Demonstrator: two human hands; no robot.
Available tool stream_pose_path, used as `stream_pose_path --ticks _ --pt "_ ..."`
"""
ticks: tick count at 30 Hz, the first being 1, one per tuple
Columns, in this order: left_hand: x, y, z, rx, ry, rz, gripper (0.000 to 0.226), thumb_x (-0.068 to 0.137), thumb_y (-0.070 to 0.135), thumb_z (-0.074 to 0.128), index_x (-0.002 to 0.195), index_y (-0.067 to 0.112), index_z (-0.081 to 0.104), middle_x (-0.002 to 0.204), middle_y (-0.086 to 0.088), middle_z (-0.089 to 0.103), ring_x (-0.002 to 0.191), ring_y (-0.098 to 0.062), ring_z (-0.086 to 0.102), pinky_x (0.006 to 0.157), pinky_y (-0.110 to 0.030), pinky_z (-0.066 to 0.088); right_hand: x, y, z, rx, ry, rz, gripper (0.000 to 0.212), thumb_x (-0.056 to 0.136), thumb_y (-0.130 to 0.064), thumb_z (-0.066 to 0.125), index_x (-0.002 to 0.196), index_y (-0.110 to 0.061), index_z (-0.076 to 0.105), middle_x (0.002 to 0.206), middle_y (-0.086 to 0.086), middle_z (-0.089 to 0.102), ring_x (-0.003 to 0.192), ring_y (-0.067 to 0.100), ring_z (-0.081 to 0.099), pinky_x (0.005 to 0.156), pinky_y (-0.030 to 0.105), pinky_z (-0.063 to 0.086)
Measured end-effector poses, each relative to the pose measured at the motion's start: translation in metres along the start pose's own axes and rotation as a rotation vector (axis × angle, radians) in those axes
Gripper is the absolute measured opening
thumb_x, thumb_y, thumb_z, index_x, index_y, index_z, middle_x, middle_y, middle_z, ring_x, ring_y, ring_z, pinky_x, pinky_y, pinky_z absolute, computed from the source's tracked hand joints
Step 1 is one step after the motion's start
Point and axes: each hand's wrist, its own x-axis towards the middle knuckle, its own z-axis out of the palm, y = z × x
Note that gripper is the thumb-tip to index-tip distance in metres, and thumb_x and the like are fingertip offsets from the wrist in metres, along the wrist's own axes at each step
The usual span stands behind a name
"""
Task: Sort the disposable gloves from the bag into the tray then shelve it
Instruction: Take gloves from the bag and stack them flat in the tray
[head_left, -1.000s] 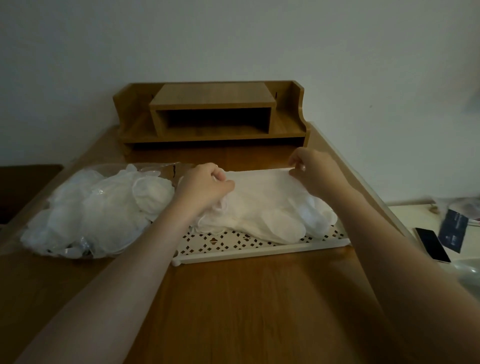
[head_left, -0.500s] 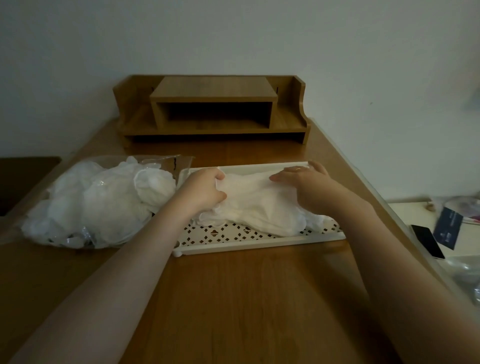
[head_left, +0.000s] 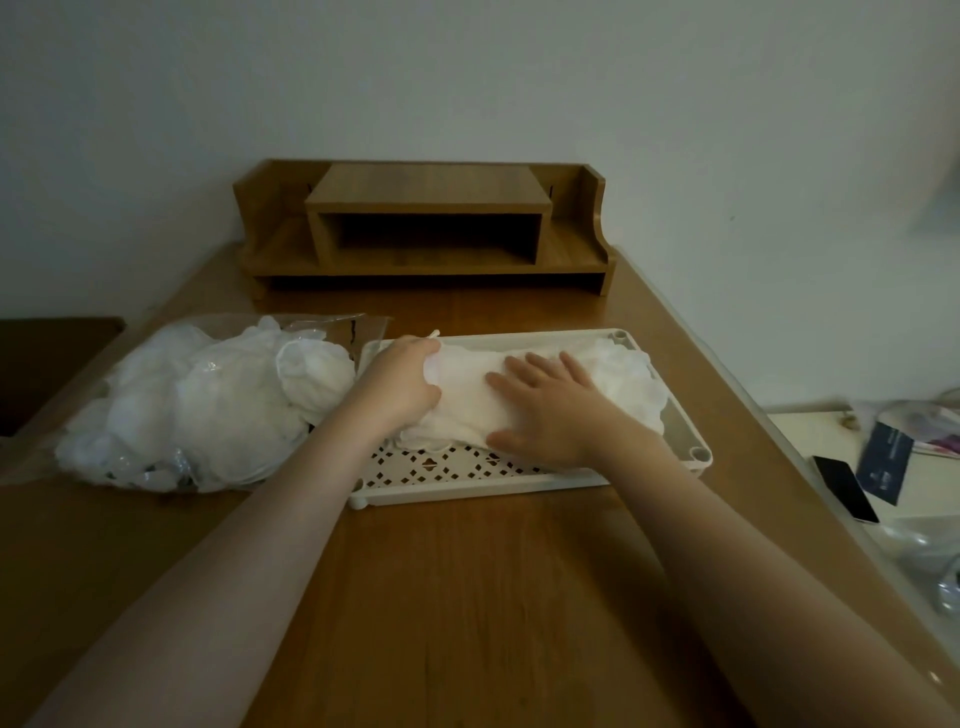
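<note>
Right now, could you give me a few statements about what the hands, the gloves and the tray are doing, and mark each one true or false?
1. The right hand lies flat, fingers spread, on the gloves in the tray. True.
2. The white perforated tray already sits inside the wooden desk shelf. False: it lies on the wooden desk, in front of the shelf.
3. The left hand grips the left end of the gloves in the tray. True.
4. The clear plastic bag is empty. False: it holds a heap of white gloves.
5. A dark phone lies on the surface to the right of the desk. True.
</note>
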Motion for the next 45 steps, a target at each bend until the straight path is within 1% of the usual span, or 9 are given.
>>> stream_pose_path --ticks 4,10,15,21,25,30,36,41,45 --pt "-0.001 -0.005 0.002 0.079 -0.063 -0.003 0.061 0.093 0.003 0.048 0.149 0.014 0.025 0.158 0.000 0.018 0.142 -0.017 0.021 0.111 -0.025 0.020 -0.005 0.020 0.008 0.009 -0.061 0.061 0.080 0.089 -0.065 0.037 0.151 -0.035 -0.005 0.160 -0.001 -0.011 0.145 0.023 -0.017 0.112 0.048 -0.020" --pt "-0.012 0.003 0.005 0.263 0.019 -0.017 0.042 0.091 0.008 0.049 0.133 0.004 0.046 0.155 -0.009 0.010 0.130 -0.027 0.035 0.094 -0.031 0.040 -0.012 0.028 0.003 0.010 -0.102 0.200 0.105 0.069 -0.088 0.035 0.151 -0.033 -0.002 0.160 0.002 -0.012 0.143 0.031 -0.022 0.105 0.059 -0.024" --pt "-0.024 0.005 -0.019 0.171 0.335 0.121 0.037 0.098 0.014 0.042 0.133 0.006 0.049 0.152 -0.006 0.026 0.136 -0.023 0.031 0.106 -0.033 0.034 -0.005 -0.017 -0.023 0.276 0.264 0.151 0.081 0.080 -0.069 0.002 0.140 -0.032 0.041 0.156 -0.001 0.022 0.147 0.021 -0.004 0.111 0.053 -0.015" --pt "-0.027 -0.013 -0.059 -0.191 0.471 0.167 0.037 0.099 0.006 0.035 0.131 0.014 0.051 0.136 0.000 0.045 0.112 -0.015 0.052 0.093 -0.019 0.038 0.022 -0.083 -0.030 0.399 0.489 -0.068 0.030 0.101 -0.022 0.034 0.115 -0.020 0.062 0.141 -0.001 0.046 0.142 0.022 0.022 0.115 0.044 0.006" --pt "-0.023 -0.034 -0.069 -0.340 0.447 0.085 0.034 0.101 0.008 0.031 0.123 0.018 0.055 0.121 0.004 0.053 0.083 -0.005 0.056 0.069 -0.010 0.040 0.053 -0.123 -0.020 0.622 0.419 -0.076 0.030 0.100 -0.013 0.036 0.119 -0.015 0.059 0.127 0.005 0.058 0.125 0.026 0.046 0.106 0.046 0.033" --pt "-0.020 -0.058 -0.080 -0.499 0.446 -0.048 0.035 0.101 0.011 0.029 0.112 0.021 0.061 0.088 0.002 0.060 0.075 -0.004 0.054 0.075 -0.019 0.041 0.079 -0.149 -0.021 0.651 0.256 0.075 0.051 0.092 -0.039 0.055 0.136 -0.018 0.041 0.117 0.005 0.062 0.110 0.024 0.056 0.101 0.042 0.037" --pt "-0.018 -0.089 -0.093 -0.575 0.297 -0.070 0.022 0.098 0.017 0.043 0.101 0.025 0.063 0.098 0.007 0.064 0.080 -0.007 0.061 0.068 -0.020 0.045 0.074 -0.141 -0.031 0.938 0.291 0.022 0.015 0.092 -0.014 0.053 0.105 -0.016 0.060 0.087 -0.006 0.056 0.079 0.013 0.055 0.077 0.031 0.051" --pt "-0.018 -0.089 -0.090 -0.478 0.057 -0.042 0.027 0.085 0.042 0.063 0.109 0.030 0.062 0.104 0.014 0.062 0.097 -0.003 0.056 0.082 -0.028 0.046 0.075 -0.129 -0.034 1.403 0.357 0.045 0.024 0.086 0.005 0.046 0.077 -0.017 0.051 0.080 0.007 0.055 0.072 0.024 0.051 0.067 0.037 0.045" --pt "-0.021 -0.084 -0.089 -0.413 0.004 0.035 0.036 0.081 0.041 0.068 0.114 0.027 0.064 0.107 0.014 0.063 0.099 -0.005 0.058 0.086 -0.029 0.046 0.077 -0.124 -0.031 1.820 0.354 0.020 0.029 0.085 0.013 0.043 0.084 -0.015 0.051 0.084 0.009 0.055 0.071 0.022 0.056 0.062 0.033 0.047"
